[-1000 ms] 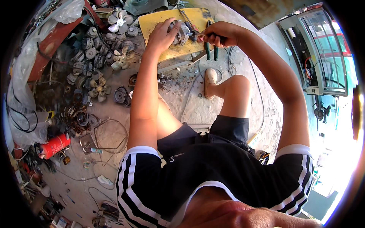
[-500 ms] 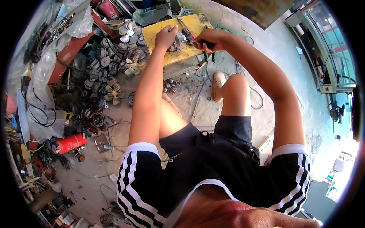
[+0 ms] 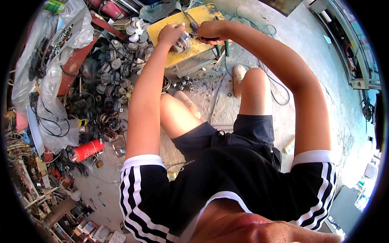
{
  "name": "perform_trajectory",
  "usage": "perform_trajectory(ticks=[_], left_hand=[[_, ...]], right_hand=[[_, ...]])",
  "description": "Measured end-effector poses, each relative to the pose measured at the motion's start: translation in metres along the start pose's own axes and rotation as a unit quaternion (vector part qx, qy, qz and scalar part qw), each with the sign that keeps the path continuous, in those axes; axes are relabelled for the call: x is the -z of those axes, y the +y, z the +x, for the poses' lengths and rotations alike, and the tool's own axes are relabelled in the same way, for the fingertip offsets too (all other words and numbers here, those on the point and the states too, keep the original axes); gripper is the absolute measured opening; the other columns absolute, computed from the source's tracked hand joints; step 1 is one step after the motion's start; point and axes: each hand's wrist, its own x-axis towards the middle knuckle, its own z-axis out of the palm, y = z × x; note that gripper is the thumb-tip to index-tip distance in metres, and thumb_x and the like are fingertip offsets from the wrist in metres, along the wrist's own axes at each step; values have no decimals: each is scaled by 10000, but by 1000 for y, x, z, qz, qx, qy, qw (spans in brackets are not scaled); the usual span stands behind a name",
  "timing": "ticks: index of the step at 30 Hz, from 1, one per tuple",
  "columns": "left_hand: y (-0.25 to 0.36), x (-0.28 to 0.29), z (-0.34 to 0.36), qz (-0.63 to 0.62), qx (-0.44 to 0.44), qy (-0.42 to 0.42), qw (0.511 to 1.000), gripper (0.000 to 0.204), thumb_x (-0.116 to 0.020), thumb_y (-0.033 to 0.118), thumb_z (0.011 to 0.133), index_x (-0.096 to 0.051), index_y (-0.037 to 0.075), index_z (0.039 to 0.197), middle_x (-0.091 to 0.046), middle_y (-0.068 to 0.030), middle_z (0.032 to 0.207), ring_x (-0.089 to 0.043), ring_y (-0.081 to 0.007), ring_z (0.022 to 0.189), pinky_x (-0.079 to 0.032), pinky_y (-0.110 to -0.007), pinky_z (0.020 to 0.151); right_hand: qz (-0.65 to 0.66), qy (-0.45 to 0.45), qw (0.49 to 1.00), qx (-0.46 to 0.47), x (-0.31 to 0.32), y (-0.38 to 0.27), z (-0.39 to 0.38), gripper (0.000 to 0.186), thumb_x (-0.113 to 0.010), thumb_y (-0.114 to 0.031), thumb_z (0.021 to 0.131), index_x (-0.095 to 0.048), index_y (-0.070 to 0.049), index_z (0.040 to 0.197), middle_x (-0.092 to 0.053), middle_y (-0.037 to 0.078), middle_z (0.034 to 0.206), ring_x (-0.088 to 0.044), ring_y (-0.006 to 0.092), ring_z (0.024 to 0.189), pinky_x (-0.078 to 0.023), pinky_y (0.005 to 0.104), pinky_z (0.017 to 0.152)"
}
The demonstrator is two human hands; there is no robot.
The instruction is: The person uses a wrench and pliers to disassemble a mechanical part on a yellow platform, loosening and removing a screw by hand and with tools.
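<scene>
**Holding a small motor down on the yellow bench**

The left hand is curled over the upper left side of the motor, its grip clamped on the metal body, with the thumb side turned toward the right hand. The motor sits near the middle of the bench top, its near side showing below the left fingers.

The right hand is just beside the motor's right end, palm down, its fingers bent inward. The back of the hand covers whatever lies under it, so I cannot tell how tightly that grip is drawn together or what it holds.

A screwdriver lies on the bench beyond the hands, its metal shaft pointing away from the person. Green-handled pliers lie partly behind the right hand, their handles reaching past the near edge of the bench.

To the left of the bench a heap of motors covers the floor, with a white fan at its far end. A red cylinder lies nearer the person, beside crumpled clear plastic sheeting.
</scene>
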Motion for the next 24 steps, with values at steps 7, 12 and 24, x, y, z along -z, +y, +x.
perform_trajectory(ticks=[7,12,24], left_hand=[[4,-7,-1,12,81,38,996,470,-547,534,865,-759,148,1030,-729,-120,1026,-681,-325,979,-512,-408,856],[20,-5,-6,62,126,70,988,472,-548,529,865,-757,148,1048,-725,-131,1043,-674,-319,1029,-515,-418,873],[8,-5,9,36,108,32,993,403,-514,563,888,-795,285,809,-728,-64,1005,-676,-285,963,-510,-395,859]], right_hand=[[89,-109,981,-131,21,-4,28,233,-437,-148,932,-507,-96,715,-523,-59,605,-441,3,429,-388,135,383],[76,-67,989,-112,14,7,30,250,-479,-211,952,-493,-130,717,-443,-87,572,-351,-3,414,-287,153,350],[-148,22,982,116,5,63,80,207,-500,-213,971,-594,-29,965,-520,42,631,-428,126,460,-317,299,398]])
